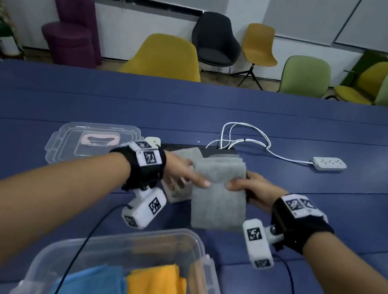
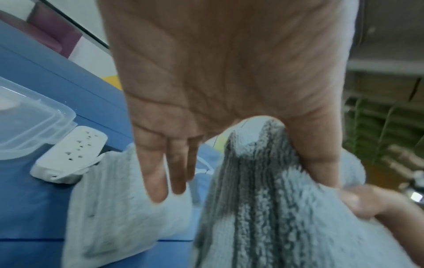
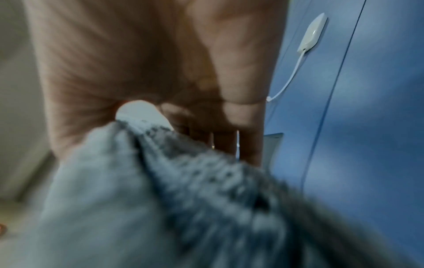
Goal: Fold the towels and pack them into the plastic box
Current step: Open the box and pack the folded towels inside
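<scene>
Spanning the frame, 1 blue table [image 1: 67, 100] carries 1 clear plastic box [image 1: 199, 247] at the near edge holding 2 folded towels, 1 blue [image 1: 97, 289] and 1 yellow [image 1: 158, 292], plus 1 lid [image 1: 66, 135] at left. 2 gray towels show: 1 lying flat behind, 1 folded gray towel [image 1: 218, 197] lifted between both hands beyond the box. The left hand [image 1: 183, 173] pinches its left edge, thumb on top, fingers straight beneath. The right hand [image 1: 255, 188] grips the right edge, thumb over, fingers under. 2 white power strips [image 1: 329, 164] lie near.
</scene>
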